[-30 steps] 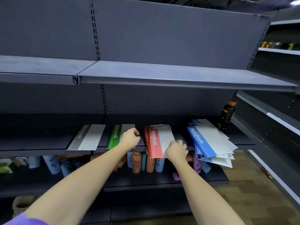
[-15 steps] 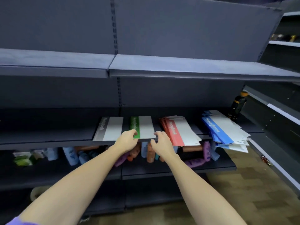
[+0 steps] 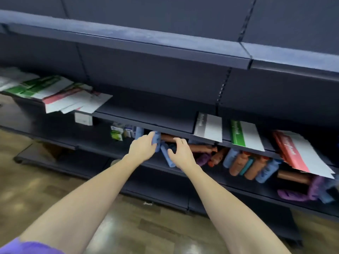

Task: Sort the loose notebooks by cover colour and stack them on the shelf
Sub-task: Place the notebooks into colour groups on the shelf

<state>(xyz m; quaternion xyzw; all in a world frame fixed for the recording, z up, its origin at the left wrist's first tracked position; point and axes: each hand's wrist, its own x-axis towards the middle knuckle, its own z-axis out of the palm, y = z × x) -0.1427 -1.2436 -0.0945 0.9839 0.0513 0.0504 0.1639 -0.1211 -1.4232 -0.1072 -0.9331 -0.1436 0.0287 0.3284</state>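
Both forearms extend forward toward the shelf (image 3: pixel 146 114) edge. The left hand (image 3: pixel 142 148) and right hand (image 3: pixel 180 153) hover with fingers loosely spread, holding nothing. To the right, a grey notebook (image 3: pixel 209 128), green notebook (image 3: pixel 244 135) and red notebook stack (image 3: pixel 300 153) lie flat, long axes running near to far. A loose pile (image 3: pixel 55 94) lies far left.

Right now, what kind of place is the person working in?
Probably a shop aisle or a mock store. Long dark metal shelving with slotted uprights runs along it, bottles lie on the lower shelf, and notebooks lie on the middle one.
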